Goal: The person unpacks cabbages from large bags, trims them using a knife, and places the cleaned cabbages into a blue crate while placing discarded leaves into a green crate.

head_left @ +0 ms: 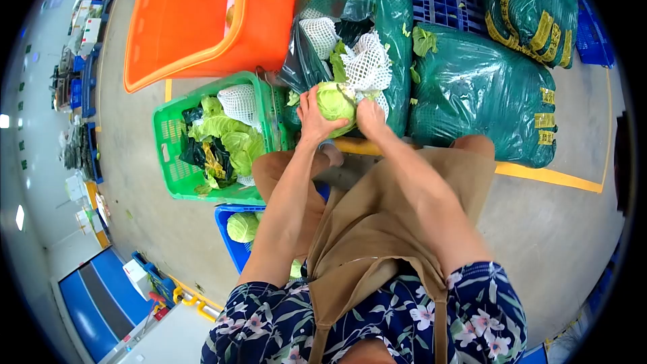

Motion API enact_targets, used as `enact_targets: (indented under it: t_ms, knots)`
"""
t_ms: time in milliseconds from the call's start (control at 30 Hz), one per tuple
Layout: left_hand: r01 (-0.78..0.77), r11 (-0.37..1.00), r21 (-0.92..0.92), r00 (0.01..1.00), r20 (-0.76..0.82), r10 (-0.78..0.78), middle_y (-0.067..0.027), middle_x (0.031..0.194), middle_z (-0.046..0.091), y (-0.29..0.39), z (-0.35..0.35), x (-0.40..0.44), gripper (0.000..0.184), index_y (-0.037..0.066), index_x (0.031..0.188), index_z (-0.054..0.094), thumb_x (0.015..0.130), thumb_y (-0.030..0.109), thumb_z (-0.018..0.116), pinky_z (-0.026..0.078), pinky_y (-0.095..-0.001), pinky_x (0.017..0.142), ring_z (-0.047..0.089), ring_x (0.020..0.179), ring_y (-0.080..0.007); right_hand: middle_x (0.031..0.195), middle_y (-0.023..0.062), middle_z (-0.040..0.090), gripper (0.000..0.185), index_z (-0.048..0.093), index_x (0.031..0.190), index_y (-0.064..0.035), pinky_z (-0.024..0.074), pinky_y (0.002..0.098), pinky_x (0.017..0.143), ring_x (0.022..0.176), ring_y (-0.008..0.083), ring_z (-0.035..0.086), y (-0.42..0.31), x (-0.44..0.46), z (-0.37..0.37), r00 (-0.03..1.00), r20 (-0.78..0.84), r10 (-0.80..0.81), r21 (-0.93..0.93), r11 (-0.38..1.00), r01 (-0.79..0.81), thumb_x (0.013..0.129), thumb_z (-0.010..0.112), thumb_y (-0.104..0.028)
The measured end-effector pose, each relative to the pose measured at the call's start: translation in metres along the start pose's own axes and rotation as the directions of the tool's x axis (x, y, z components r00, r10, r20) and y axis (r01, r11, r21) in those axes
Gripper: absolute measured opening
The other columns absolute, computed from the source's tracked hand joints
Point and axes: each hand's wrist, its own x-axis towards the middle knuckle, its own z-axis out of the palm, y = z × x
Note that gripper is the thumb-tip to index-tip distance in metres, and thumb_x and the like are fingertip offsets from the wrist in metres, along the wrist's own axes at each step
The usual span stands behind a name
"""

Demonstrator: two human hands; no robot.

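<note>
We note a pale green cabbage point(335, 104) at the near edge of the opened green bag point(396, 47) — left hand point(317, 120) spread around its left side, right hand point(371, 117) curled against its right, whether gripping anything we cannot tell. Just beyond it we see white foam netting point(367, 64); leftward, a green crate point(174, 174) holding loose leaves point(226, 127), an orange tub point(269, 27) behind.

Laid with a grey-beige floor point(168, 243), marked in yellow lines point(549, 175). Bounded at left by a pale wall point(64, 234) and a grey-banded blue panel point(129, 290). Lit by white lamps point(19, 218) at far left.
</note>
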Motion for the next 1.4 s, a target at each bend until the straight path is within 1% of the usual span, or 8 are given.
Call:
enact_targets:
  t_ms: [367,767,933,1033,1167,1233,1333,1400]
  knots:
    - [0.035,0.999,0.022,0.999,0.031,-0.036,-0.0136,0.122,0.043,-0.005,0.001,0.015,0.105,0.014,0.133,0.038,0.044,0.04,0.089,0.033,-0.0471,0.102,0.043,0.118,-0.0335,0.082,0.0234,0.066,0.016,0.067,0.082,0.0002,0.0552,0.0462,0.068,0.08,0.0395,0.067,0.01,0.017,0.002,0.981,-0.038,-0.192,-0.129,0.974,0.185,0.082,0.052,-0.005]
    - [-0.071,0.991,0.116,0.997,-0.01,0.072,-0.0189,0.134,0.035,-0.019,0.016,-0.007,0.117,0.014,0.14,0.031,0.041,0.037,0.089,0.029,-0.0501,0.107,0.033,0.129,-0.0381,0.102,0.0225,0.064,0.021,0.065,0.097,-0.0023,0.0521,0.0465,0.082,0.1,0.037,0.062,0.035,0.057,0.022,0.983,0.151,0.1,-0.033,0.995,-0.096,0.086,0.048,-0.009]
    - [0.107,0.754,-0.648,0.993,0.101,-0.054,-0.0169,0.132,0.036,-0.072,0.0,-0.024,0.114,0.002,0.139,0.027,0.048,0.025,0.091,0.034,-0.0396,0.106,0.038,0.125,-0.0293,0.102,0.0231,0.064,0.017,0.067,0.092,-0.0008,0.0538,0.0458,0.081,0.095,0.0398,0.064,0.038,0.055,0.01,0.992,0.123,-0.003,-0.074,0.997,0.012,0.081,0.055,-0.006]
    - [0.095,0.779,-0.619,0.995,0.059,-0.075,-0.0162,0.133,0.034,-0.087,0.009,-0.039,0.115,0.002,0.139,0.025,0.048,0.026,0.091,0.034,-0.0391,0.106,0.037,0.126,-0.0286,0.101,0.0246,0.064,0.017,0.067,0.09,0.0001,0.0536,0.0469,0.081,0.095,0.0404,0.064,0.02,0.04,-0.035,0.975,0.22,0.031,-0.167,0.986,0.007,0.076,0.059,-0.006]
    - [0.067,0.771,-0.633,0.997,0.021,-0.069,-0.0156,0.131,0.033,-0.075,0.002,-0.033,0.116,0.004,0.141,0.023,0.049,0.027,0.091,0.032,-0.0407,0.108,0.036,0.125,-0.0312,0.086,0.0267,0.065,0.024,0.063,0.095,0.0034,0.0529,0.0476,0.075,0.083,0.0429,0.065,0.011,0.002,-0.049,0.991,0.137,0.002,-0.029,1.0,0.002,0.076,0.061,-0.01]
    - [0.093,0.888,-0.45,0.994,-0.003,-0.105,-0.0167,0.133,0.033,-0.056,-0.009,-0.029,0.113,0.005,0.142,0.025,0.053,0.029,0.09,0.032,-0.0412,0.108,0.036,0.126,-0.0315,0.079,0.0157,0.067,0.031,0.059,0.105,0.0061,0.0512,0.0407,0.067,0.072,0.0312,0.065,-0.004,-0.011,-0.043,0.987,0.155,0.038,0.564,0.817,-0.12,0.083,0.063,-0.015]
    - [0.052,0.924,-0.379,0.998,-0.008,-0.059,-0.018,0.139,0.035,-0.039,-0.018,-0.022,0.105,0.006,0.145,0.023,0.065,0.037,0.083,0.033,-0.0407,0.107,0.039,0.127,-0.0295,0.103,0.015,0.064,0.046,0.05,0.125,0.0059,0.0464,0.0323,0.085,0.095,0.0229,0.061,-0.029,-0.021,-0.043,0.992,0.122,-0.04,0.796,0.601,-0.074,0.087,0.062,-0.017]
    - [0.204,0.541,-0.816,0.971,0.097,-0.221,-0.015,0.133,0.045,-0.025,-0.037,-0.024,0.088,0.004,0.146,0.022,0.081,0.037,0.071,0.034,-0.0362,0.105,0.046,0.12,-0.0265,0.119,0.0148,0.059,0.052,0.042,0.135,0.0063,0.0401,0.031,0.096,0.11,0.0202,0.054,-0.01,-0.013,-0.018,0.994,0.104,-0.036,0.893,0.443,-0.078,0.092,0.058,-0.019]
